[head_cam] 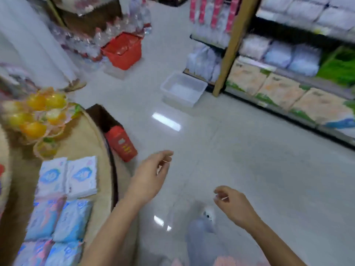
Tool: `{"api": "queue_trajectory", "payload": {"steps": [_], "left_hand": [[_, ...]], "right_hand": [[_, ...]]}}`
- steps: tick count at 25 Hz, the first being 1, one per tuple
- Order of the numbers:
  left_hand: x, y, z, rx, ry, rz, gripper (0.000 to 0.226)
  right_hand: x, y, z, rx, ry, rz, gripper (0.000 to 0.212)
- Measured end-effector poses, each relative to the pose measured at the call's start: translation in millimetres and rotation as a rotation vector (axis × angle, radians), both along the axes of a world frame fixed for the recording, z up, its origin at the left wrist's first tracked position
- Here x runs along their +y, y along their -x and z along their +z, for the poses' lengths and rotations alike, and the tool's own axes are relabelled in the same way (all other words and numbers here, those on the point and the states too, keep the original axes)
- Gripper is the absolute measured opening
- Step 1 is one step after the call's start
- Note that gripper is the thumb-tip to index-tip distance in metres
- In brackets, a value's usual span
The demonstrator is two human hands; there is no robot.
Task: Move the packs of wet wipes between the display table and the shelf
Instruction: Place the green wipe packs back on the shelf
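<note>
Packs of wet wipes (65, 198): lying flat in rows by the tabletop's (86, 135) right edge, likely laid out for easy lifting.
Left hand (151, 169): I am holding it loosely curled and empty, just off that edge.
Right hand (232, 204): hanging slack and empty over the floor, probably ready for a pack.
Shelf (233, 35): standing across the aisle.

The floor (221, 135) is smooth and glossy, mirroring the ceiling lights. The packs of wet wipes (67, 198) look wrapped in soft plastic film with a slight sheen. The table (90, 143) top looks matt tan. A translucent plastic tub (183, 89) and a red plastic basket (123, 49) sit on the floor.
</note>
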State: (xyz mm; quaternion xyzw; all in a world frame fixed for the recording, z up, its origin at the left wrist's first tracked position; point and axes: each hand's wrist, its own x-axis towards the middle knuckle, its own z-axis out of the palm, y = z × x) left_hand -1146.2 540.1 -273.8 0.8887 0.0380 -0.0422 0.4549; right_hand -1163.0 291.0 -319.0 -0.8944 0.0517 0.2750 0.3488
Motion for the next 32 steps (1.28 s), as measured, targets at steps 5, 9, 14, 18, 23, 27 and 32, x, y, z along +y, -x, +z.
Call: {"api": "queue_trajectory", "payload": {"steps": [5,9,14,18,23,27,32], "left_hand": [[-142.4,-120.4,9.9,-0.012,0.026,-0.323,0.031],[-249.4,-199.6,6.6,0.050,0.034,-0.483,0.030],[-342.0,-281.7,-9.5,0.144,0.006,-0.625,0.027],[-389.5,-370.3,-30.1,0.204,-0.027,-0.699,0.027],[-462.5,-541.5,-9.7,0.066,-0.074,-0.774,0.028],[-537.6,-664.3,51.9,-0.113,-0.067,-0.798,0.029],[-636.3,-753.3,113.6,-0.259,0.030,-0.872,0.035]], "right_hand": [[-133.0,-37.4,-5.8,-0.046,0.042,-0.336,0.020],[-220.6,-110.9,13.1,-0.055,0.025,-0.436,0.023],[-318.6,-237.8,63.9,-0.168,0.049,-0.497,0.024],[-370.4,-339.7,84.6,-0.244,0.033,-0.545,0.023],[-425.2,-465.9,105.9,-0.275,0.064,-0.624,0.024],[-478.1,-547.8,141.4,-0.398,0.038,-0.697,0.023],[-556.7,-627.2,160.8,-0.560,0.035,-0.756,0.028]]}}
